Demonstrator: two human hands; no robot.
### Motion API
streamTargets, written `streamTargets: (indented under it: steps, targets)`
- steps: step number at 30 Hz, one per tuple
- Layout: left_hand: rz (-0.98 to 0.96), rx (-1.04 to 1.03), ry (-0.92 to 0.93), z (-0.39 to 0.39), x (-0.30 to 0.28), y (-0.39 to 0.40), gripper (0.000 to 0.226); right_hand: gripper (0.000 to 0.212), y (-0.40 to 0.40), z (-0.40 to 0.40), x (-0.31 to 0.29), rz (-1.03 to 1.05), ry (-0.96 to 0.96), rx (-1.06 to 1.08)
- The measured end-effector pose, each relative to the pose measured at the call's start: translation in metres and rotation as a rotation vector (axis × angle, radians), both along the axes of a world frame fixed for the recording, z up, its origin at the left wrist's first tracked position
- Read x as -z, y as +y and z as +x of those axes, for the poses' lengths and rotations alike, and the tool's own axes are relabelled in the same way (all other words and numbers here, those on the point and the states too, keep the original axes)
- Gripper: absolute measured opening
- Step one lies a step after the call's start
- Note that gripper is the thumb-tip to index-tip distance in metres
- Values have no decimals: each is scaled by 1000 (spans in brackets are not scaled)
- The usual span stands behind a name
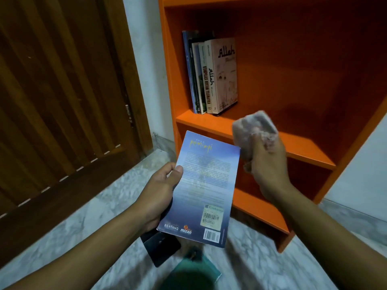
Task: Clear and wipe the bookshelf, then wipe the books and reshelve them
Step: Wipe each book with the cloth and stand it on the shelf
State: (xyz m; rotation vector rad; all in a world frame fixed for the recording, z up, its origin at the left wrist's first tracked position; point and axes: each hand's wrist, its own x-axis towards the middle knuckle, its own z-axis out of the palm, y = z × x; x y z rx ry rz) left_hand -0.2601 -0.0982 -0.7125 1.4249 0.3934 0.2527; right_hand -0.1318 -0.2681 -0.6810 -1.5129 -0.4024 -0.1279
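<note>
My left hand (161,189) grips a blue paperback book (205,185) by its left edge, back cover up, thumb on the cover. My right hand (266,164) holds a crumpled pinkish cloth (253,130) just beside the book's upper right corner, in front of the shelf. The orange bookshelf (261,130) stands ahead. Several books (211,76) stand upright at the left end of its middle shelf, the outermost one white with "Allah" on the cover.
A dark book (161,245) and a green book (192,271) lie on the marble floor (104,206) below my hands. A brown wooden door (58,101) fills the left. A white wall (360,168) stands right of the bookshelf.
</note>
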Motion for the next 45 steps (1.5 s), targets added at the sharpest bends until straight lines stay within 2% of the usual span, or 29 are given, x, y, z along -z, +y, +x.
streamTargets:
  steps: [3,5,7,9,12,17,19,21,24,25,27,28,30,32,34,36,38,40,42,45]
  targets:
    - [-25,-16,-44,5,1,-12,22,31,10,-8,25,-297,-255,-72]
    - [-60,-59,-57,7,3,-14,22,33,10,-10,37,-424,-370,-98]
    - [-125,-113,-67,11,3,-11,22,44,9,-14,46,-533,-494,-165]
    - [-173,-179,-82,16,3,-4,22,51,10,-24,55,-588,-629,-242]
    - [-222,-280,-62,21,2,9,20,40,11,-42,70,-557,-678,-318]
    - [-226,-397,1,23,8,34,17,45,8,-60,85,-743,-426,-514]
    - [-147,-413,9,21,9,41,19,34,10,-66,80,-677,-410,-624]
    - [-85,-411,6,19,12,45,20,21,9,-70,75,-552,-257,-694]
    - [-46,-372,27,16,17,47,20,26,12,-62,77,-409,99,-511]
    - [-33,-351,32,14,18,46,21,29,14,-54,78,-331,265,-411]
    - [-10,-295,36,12,18,43,22,29,17,-37,66,-59,623,-249]
    - [-1,-261,35,11,17,40,22,35,16,-27,57,91,763,-217]
    - [-3,-198,30,10,15,32,23,61,10,-8,34,333,943,-231]
    - [-12,-140,27,9,12,21,25,75,3,7,11,526,960,-203]
    - [-26,-74,22,9,11,7,26,59,2,14,-3,562,756,-55]
    - [-57,-15,12,11,11,-8,26,37,10,7,-11,430,362,69]
    - [-98,19,1,18,11,-22,25,29,23,-5,-2,158,-34,78]
    - [-156,24,-22,26,10,-30,20,33,33,-15,23,-241,-317,-35]
    - [-220,-1,-35,31,9,-33,16,46,39,-21,45,-522,-492,-119]
    - [-309,-84,-36,35,10,-25,19,56,42,-28,62,-624,-555,-226]
